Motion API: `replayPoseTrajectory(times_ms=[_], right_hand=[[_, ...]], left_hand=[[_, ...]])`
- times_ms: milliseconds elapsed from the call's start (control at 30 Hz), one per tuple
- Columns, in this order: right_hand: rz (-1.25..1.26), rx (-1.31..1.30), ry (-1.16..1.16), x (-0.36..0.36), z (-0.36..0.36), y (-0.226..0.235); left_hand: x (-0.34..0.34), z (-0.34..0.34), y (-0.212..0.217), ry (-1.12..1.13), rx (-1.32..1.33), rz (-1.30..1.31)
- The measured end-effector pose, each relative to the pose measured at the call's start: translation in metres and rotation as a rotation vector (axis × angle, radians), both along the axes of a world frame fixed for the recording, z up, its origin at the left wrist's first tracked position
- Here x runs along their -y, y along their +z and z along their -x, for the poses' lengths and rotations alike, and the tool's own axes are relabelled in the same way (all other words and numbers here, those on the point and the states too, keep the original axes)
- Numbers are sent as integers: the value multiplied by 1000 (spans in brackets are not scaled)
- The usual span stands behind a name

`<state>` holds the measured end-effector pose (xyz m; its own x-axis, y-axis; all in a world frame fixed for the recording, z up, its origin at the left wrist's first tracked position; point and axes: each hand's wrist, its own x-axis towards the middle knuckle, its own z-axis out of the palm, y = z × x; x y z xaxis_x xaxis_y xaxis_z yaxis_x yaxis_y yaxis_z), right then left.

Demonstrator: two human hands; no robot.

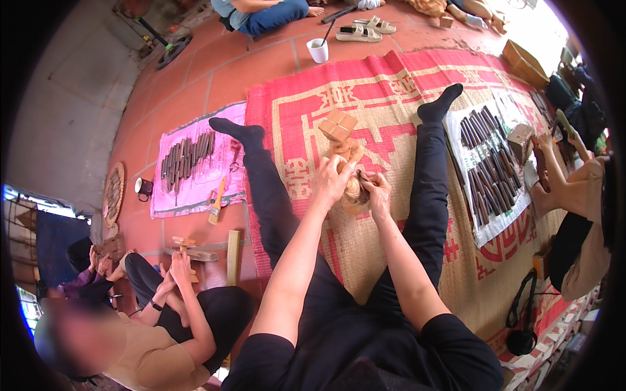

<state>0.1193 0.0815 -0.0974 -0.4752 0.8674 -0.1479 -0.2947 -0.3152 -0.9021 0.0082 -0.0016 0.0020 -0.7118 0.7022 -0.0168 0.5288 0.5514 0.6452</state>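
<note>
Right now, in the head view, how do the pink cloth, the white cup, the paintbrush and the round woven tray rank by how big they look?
1. pink cloth, plainly largest.
2. round woven tray, seen edge-on near the bent rim, so its rank is unsure.
3. paintbrush, possibly close to the tray.
4. white cup, smallest, though it stands farther from the camera.

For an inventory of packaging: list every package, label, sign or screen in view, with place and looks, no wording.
Cardboard box: far right edge of the mat, open, brown, oblong.
Small box: right of the person's right leg, by the white sheet of dark sticks, tan, cube-like.
No labels, signs or screens can be made out.
</note>
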Motion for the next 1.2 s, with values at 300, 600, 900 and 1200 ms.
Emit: replayPoseTrajectory(times_ms=[300, 600, 900, 1200], right_hand=[[-166, 24, 33, -5, 5, -6], [-247, 322, -11, -18, -12, -11], [-8, 149, -67, -9, -14, -32], [-205, 148, -96, 8, -6, -27]], left_hand=[[-5, -7, 6, -6, 10, 13], [-2, -5, 4, 1, 2, -3], [-4, -1, 1, -11, -24, -30], [-4, 1, 0, 8, 8, -4]])
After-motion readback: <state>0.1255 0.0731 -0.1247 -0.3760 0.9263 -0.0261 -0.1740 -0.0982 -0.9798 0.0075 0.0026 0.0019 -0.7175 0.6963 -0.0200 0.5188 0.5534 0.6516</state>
